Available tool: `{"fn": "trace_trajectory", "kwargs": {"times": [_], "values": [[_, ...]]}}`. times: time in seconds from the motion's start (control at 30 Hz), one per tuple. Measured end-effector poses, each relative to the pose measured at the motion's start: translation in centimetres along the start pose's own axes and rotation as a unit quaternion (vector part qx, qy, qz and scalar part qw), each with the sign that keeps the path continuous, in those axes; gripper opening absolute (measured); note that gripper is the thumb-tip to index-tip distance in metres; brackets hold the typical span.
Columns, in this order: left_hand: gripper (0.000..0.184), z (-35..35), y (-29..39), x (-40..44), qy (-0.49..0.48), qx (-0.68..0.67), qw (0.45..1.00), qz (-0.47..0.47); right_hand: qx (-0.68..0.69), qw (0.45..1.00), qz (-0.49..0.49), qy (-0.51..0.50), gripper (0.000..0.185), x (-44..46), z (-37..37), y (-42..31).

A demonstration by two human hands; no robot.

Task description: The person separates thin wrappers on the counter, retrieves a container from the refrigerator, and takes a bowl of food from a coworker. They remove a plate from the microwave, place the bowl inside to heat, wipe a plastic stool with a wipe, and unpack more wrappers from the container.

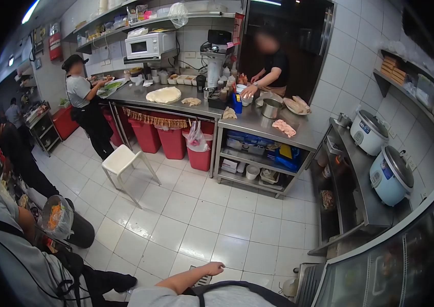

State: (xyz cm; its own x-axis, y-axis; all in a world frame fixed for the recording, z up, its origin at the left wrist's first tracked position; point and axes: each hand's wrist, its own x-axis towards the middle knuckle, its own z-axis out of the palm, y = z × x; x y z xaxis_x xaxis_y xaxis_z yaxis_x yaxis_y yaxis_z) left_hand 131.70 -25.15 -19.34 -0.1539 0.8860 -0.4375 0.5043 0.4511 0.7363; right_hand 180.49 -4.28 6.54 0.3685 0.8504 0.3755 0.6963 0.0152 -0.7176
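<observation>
My left hand [216, 268] reaches across in front of my body at the bottom of the view. Its fingers are loosely curled together, and nothing shows in them. Below the hand and forearm lies the tiled floor [222, 246], with a dark floor drain grate [204, 280] partly covered by the forearm. The hand touches no object that I can see. My right hand is out of view.
A white stool [125, 158] stands mid-floor. A person stands close at left beside a dark bin [81, 230]; others work at the steel counter [206, 105] and far left. Rice cookers [392, 176] sit on the right shelf, above a glass-door fridge [380, 266].
</observation>
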Motion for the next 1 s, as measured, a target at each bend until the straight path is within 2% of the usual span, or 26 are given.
{"fn": "trace_trajectory", "kwargs": {"times": [0.07, 0.23, 0.3, 0.37, 0.47, 0.53, 0.57, 0.6, 0.63, 0.67, 0.7, 0.77, 0.8, 0.83, 0.9, 0.93, 0.97, 1.0], "values": [[0.039, -0.4, -0.4, 1.4, 0.0, 0.004, 1.0, 0.001, -0.013, 1.0, -0.004, 0.002, 0.072, -1.9, -0.6, 0.0], [0.042, -0.7, -6.8, -0.8, -0.032, 0.111, 0.989, -0.093, -0.042, 0.999, -0.01, 0.012, 0.074, -6.8, -2.6, 0.5], [0.04, -0.6, -9.9, -2.4, -0.135, 0.209, 0.961, -0.118, -0.053, 0.998, -0.012, 0.017, 0.075, -8.7, -3.5, 1.1], [0.038, -0.3, -12.6, -4.9, -0.188, 0.243, 0.943, -0.126, -0.065, 0.998, -0.017, 0.017, 0.076, -10.8, -4.3, 1.8], [0.042, -0.8, -10.7, -7.3, -0.214, 0.235, 0.947, -0.041, -0.072, 0.997, -0.04, -0.001, 0.077, -13.2, -4.7, 2.6], [0.046, 0.5, -9.9, -5.3, -0.221, 0.209, 0.951, 0.05, -0.04, 0.994, -0.06, -0.082, 0.072, -12.9, -3.1, 1.6], [0.051, 1.1, -7.6, -2.9, -0.223, 0.226, 0.948, -0.006, -0.017, 0.988, -0.068, -0.139, 0.066, -12.5, -2.0, 0.9], [0.056, 1.4, -4.8, -1.3, -0.165, 0.184, 0.966, 0.068, 0.037, 0.984, -0.089, -0.15, 0.056, -12.6, -1.2, -2.2], [0.058, 0.0, 1.4, -1.3, -0.112, 0.087, 0.979, 0.148, 0.09, 0.977, -0.11, -0.161, 0.045, -13.0, -0.4, -4.5], [0.056, -1.6, 8.0, -1.5, -0.086, -0.003, 0.974, 0.209, 0.103, 0.975, -0.085, -0.178, 0.057, -12.8, 2.1, -2.0], [0.057, -2.0, 12.9, -0.9, -0.06, -0.033, 0.962, 0.264, 0.116, 0.972, -0.062, -0.195, 0.069, -12.5, 4.9, 0.0], [0.061, -4.1, 22.6, -1.4, -0.043, -0.1, 0.931, 0.349, 0.061, 0.967, -0.188, -0.158, 0.05, -10.8, 7.0, -1.1], [0.061, -5.1, 26.1, -1.6, -0.045, -0.119, 0.916, 0.38, 0.075, 0.944, -0.187, -0.26, 0.04, -9.8, 5.6, -5.0], [0.067, -6.2, 28.6, -1.7, -0.017, -0.118, 0.902, 0.415, 0.063, 0.923, -0.167, -0.341, 0.028, -8.5, 5.2, -6.1], [0.077, -6.8, 32.5, -0.1, 0.038, -0.099, 0.878, 0.466, 0.029, 0.911, -0.263, -0.317, 0.02, -5.7, 4.1, -7.2], [0.082, -7.3, 33.5, 1.0, 0.064, -0.084, 0.868, 0.485, 0.045, 0.911, -0.274, -0.305, 0.018, -4.1, 3.1, -7.8], [0.088, -8.3, 34.9, 1.7, 0.037, -0.12, 0.879, 0.459, 0.057, 0.914, -0.283, -0.285, 0.015, -2.5, 1.7, -8.4], [0.093, -8.4, 35.7, 3.1, 0.074, -0.1, 0.894, 0.431, 0.06, 0.917, -0.294, -0.261, 0.014, -0.7, 0.4, -8.6]]}}
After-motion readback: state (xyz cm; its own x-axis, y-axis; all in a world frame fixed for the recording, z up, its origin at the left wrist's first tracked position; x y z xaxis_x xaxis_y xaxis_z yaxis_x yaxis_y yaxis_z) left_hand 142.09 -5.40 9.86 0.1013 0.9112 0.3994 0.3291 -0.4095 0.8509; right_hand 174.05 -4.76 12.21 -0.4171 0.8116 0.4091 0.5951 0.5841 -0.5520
